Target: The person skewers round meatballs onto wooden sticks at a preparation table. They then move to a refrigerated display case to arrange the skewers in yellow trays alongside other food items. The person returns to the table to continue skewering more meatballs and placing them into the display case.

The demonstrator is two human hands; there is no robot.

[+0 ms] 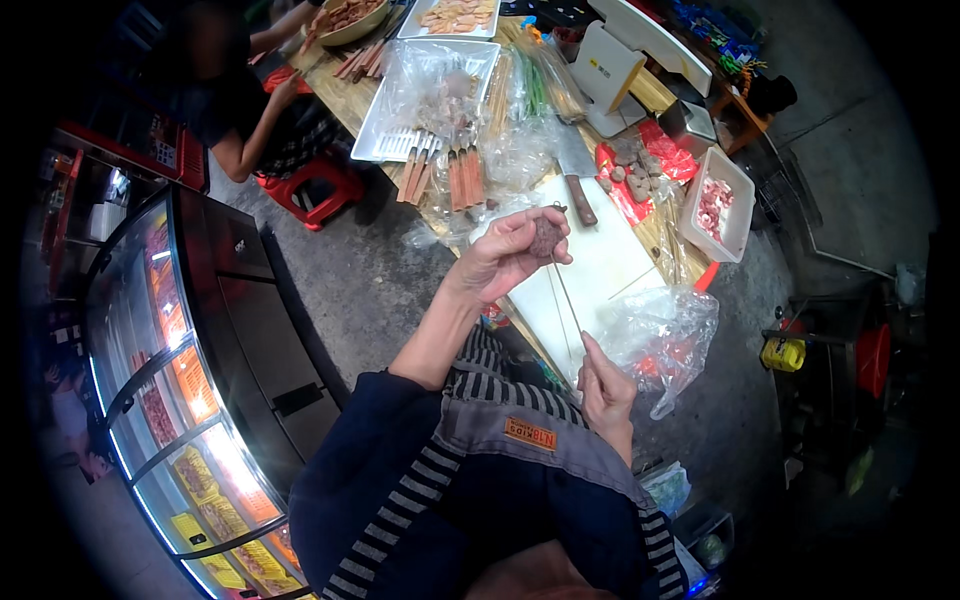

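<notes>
My left hand (504, 253) holds a dark, round, meatball-like piece of food (546, 236) above a white cutting board (555, 300). A thin skewer (568, 292) runs from the underside of this piece down to my right hand (604, 386), whose fingers pinch its lower end. Another thin skewer lies on the board. Beyond my hands, a cleaver with a wooden handle (580, 201) rests at the board's far edge. Several round pieces (637, 180) like the held one sit on a red plastic bag to the right of the cleaver.
A plastic tub of cut meat (742, 210) stands at the table's right. Clear bags (660, 322) overlap the board's near corner. Farther back are a white tray (367, 139), bundled skewers and a scale (607, 71). Another person sits at left; a lit display case (172, 360) stands nearer.
</notes>
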